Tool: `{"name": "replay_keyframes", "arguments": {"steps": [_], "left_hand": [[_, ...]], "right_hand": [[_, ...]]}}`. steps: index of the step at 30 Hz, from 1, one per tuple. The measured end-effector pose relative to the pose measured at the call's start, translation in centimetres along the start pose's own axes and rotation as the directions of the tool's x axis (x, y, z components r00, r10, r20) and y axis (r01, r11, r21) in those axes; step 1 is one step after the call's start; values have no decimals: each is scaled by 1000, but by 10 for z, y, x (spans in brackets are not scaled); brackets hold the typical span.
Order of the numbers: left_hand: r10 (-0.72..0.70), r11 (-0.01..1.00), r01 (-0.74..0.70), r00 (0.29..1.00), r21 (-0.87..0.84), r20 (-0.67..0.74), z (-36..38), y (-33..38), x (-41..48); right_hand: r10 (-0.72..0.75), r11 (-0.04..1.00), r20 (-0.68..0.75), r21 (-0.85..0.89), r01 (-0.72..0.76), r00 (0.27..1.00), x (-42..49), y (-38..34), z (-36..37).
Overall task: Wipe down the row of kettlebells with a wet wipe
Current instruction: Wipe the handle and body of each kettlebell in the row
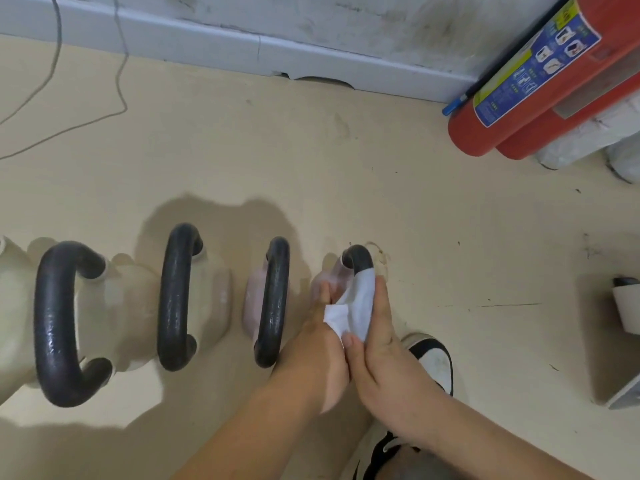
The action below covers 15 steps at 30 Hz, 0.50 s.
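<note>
So we've got four kettlebells (176, 299) in a row on the floor (346, 150), black handles up, pale bodies under them. Both hands are on the rightmost bell (332, 271), pressed together side by side.

The wipe (356, 306) is white, crumpled and wrapped over that bell's handle (358, 259). Only the far curved end of the handle pokes out past it.

Our right hand (377, 344) is clamped round the wipe and the handle, with one finger lying along the right edge and the thumb tucked in on the near side. Our left hand (318, 348) sits just to the left, touching the right one. One straight finger points down beside the handle and a flap of the wipe lies over that hand. We can't tell whether it's actually gripping anything, since the rest of its fingers are hidden.

The other three bells sit to the left, untouched, well apart from the hands.

Two red extinguishers (512, 98) lean in the top right corner by the wall (311, 26). A thin cable (117, 64) trails over the floor at top left. A black-and-white shoe (433, 358) sits just right of our right wrist.
</note>
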State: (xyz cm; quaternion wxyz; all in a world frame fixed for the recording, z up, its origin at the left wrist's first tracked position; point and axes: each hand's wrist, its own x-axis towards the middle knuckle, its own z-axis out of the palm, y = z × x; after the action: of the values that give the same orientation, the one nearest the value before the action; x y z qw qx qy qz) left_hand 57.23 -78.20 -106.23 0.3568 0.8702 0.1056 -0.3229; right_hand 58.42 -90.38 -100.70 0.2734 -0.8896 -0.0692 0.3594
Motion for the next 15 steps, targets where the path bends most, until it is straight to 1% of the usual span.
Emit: {"name": "replay_keyframes", "arguments": {"steps": [1,2,3,4,5,6,7,9,10,12,13,14,15], "left_hand": [[67,997,-68,997,-33,-35,5,-1,2],[101,988,-103,995,-111,-27,6,-3,4],[130,978,-126,991,-165,11,10,-6,8],[137,976,-124,989,-181,59,9,-5,8],[147,979,-133,986,-157,82,8,-5,10],[139,985,-125,984,-121,113,2,-3,8],[149,985,-139,983,-101,102,4,-5,9],[139,983,-127,987,-131,84,5,-7,10],[134,982,-119,986,-145,102,3,-5,8],[132,975,-112,986,-191,98,5,-6,7],[154,972,-141,986,-189,56,12,-11,10],[179,971,-175,984,-162,9,12,-13,10],[161,978,-160,987,-134,-8,14,-13,13]], "right_hand": [[-5,999,-37,37,7,999,7,-4,-6],[-15,997,-75,69,20,997,19,-7,-12],[-17,996,-107,91,27,994,34,-11,-20],[-5,996,-123,91,17,992,51,-16,-29],[11,997,-124,77,-1,992,68,-21,-39],[24,996,-103,88,-15,994,81,-24,-49],[43,989,-43,141,-37,998,91,-27,-58],[112,956,98,259,-134,989,100,-32,-68],[130,946,110,284,-157,985,100,-33,-69],[118,950,26,288,-121,993,94,-27,-60],[102,955,-31,282,-90,994,85,-23,-52],[87,961,-67,269,-66,994,74,-20,-43],[61,965,-80,258,-38,995,60,-16,-33]]}}
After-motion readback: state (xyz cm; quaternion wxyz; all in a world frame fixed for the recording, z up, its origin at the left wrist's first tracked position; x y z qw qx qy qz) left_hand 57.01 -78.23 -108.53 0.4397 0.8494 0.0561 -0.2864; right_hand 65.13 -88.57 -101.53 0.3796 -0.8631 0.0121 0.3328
